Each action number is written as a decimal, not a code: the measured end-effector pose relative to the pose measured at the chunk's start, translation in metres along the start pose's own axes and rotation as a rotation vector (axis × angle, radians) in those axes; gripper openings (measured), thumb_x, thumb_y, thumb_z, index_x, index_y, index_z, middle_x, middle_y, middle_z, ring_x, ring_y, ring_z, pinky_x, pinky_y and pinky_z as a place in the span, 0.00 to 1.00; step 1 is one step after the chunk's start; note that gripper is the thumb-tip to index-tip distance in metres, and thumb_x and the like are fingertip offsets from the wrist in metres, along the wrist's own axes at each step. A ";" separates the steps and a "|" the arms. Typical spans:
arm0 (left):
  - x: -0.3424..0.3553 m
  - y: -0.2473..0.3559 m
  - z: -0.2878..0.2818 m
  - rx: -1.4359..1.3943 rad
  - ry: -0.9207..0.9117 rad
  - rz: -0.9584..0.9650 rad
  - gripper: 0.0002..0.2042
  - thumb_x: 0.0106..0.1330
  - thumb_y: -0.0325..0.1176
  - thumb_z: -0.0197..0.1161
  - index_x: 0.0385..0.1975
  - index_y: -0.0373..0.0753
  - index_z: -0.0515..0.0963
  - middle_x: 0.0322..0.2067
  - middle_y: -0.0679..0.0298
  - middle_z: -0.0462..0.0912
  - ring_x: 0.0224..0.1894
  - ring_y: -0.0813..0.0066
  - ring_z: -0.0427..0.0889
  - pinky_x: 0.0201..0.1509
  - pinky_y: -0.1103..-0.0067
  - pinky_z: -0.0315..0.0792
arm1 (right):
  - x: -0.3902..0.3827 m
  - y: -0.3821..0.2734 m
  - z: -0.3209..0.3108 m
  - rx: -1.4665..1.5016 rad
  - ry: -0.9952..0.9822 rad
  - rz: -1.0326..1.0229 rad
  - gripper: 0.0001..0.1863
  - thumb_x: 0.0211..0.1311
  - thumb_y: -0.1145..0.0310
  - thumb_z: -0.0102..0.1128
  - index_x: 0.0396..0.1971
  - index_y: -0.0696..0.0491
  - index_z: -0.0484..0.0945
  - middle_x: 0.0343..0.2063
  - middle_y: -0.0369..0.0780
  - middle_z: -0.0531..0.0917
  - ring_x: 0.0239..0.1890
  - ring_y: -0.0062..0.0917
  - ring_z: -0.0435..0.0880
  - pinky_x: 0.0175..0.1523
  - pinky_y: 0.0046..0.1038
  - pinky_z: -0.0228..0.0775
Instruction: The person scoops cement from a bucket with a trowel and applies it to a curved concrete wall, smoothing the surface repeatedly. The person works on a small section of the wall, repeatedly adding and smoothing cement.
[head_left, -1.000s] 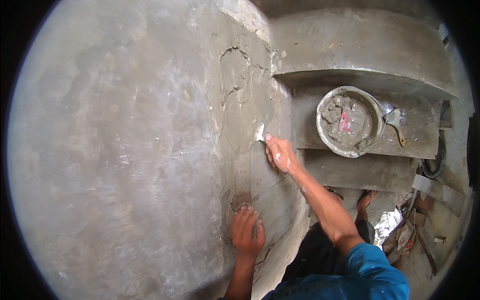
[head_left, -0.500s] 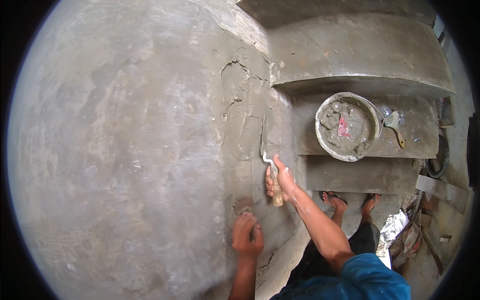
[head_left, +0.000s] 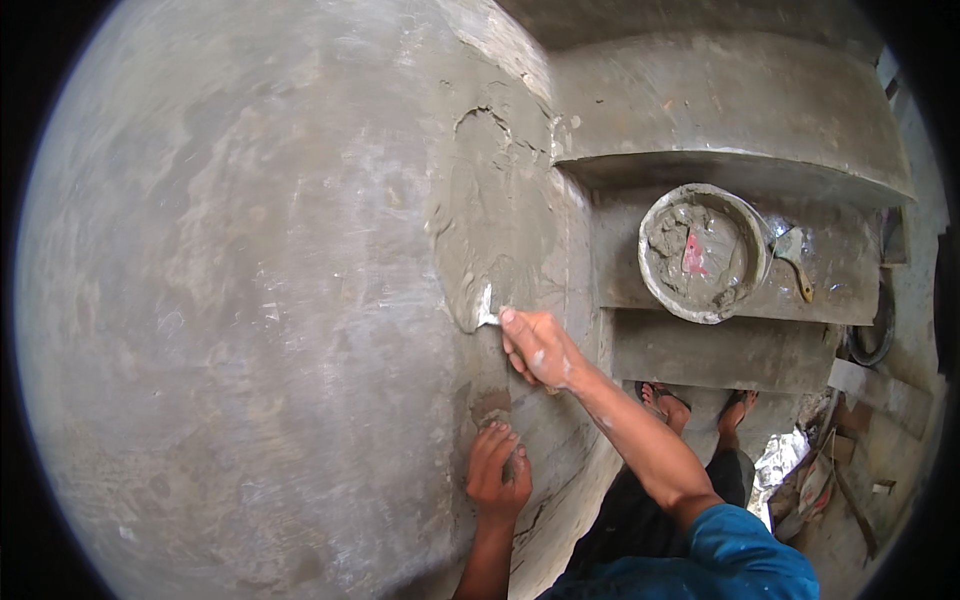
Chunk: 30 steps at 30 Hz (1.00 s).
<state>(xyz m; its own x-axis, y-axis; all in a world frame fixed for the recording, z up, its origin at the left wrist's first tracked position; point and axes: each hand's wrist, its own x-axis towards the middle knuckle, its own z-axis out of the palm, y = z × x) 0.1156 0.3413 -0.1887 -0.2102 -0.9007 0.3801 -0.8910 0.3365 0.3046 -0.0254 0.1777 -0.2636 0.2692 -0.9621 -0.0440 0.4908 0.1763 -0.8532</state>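
My right hand (head_left: 543,348) is closed around the handle of a trowel (head_left: 487,306). Its metal blade lies against the wet grey mortar (head_left: 497,215) on the wall, near the lower end of the fresh patch; the fist hides most of the handle. Below it, my left hand (head_left: 498,470) is at the wall with its fingers bent and close together. They seem to curl round a small greyish thing that is mostly hidden. A brownish patch (head_left: 490,404) shows just above the fingertips; I cannot tell whether it belongs to the wall or to something held.
On a concrete step to the right stands a bucket (head_left: 650,270) of mortar with a red-and-grey scraper (head_left: 694,252) in it. A brush (head_left: 794,262) lies beside it. My sandalled feet (head_left: 664,404) are below the steps, near debris (head_left: 815,490) at the right.
My right hand has turned and moved the trowel left and slightly down, from the corner side onto the mortar. The patch looks smoother. My left hand has hardly moved.
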 end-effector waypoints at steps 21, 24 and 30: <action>-0.003 0.003 -0.005 -0.038 0.114 -0.020 0.08 0.61 0.17 0.66 0.40 0.31 0.83 0.42 0.51 0.89 0.48 0.49 0.89 0.57 0.61 0.83 | -0.074 0.017 0.013 -0.039 -0.058 0.180 0.34 0.81 0.38 0.47 0.32 0.58 0.76 0.16 0.47 0.78 0.16 0.38 0.80 0.23 0.37 0.70; -0.001 0.003 -0.004 -0.056 0.124 -0.018 0.08 0.62 0.17 0.66 0.40 0.31 0.83 0.42 0.51 0.89 0.47 0.49 0.89 0.57 0.61 0.83 | -0.072 0.002 0.016 -0.467 -0.031 -0.035 0.30 0.81 0.44 0.51 0.35 0.61 0.77 0.22 0.60 0.79 0.28 0.61 0.81 0.34 0.51 0.72; -0.005 0.000 -0.001 -0.073 0.132 -0.027 0.07 0.62 0.18 0.65 0.39 0.31 0.83 0.41 0.50 0.89 0.47 0.49 0.89 0.57 0.61 0.84 | 0.021 -0.002 -0.010 -0.405 0.179 -0.077 0.36 0.82 0.40 0.47 0.27 0.61 0.75 0.18 0.54 0.75 0.22 0.42 0.77 0.33 0.44 0.71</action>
<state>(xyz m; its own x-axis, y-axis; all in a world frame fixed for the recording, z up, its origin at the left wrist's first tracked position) 0.1171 0.3461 -0.1896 -0.1276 -0.8676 0.4806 -0.8633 0.3357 0.3769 -0.0292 0.1554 -0.2681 0.0791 -0.9964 -0.0313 0.1298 0.0414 -0.9907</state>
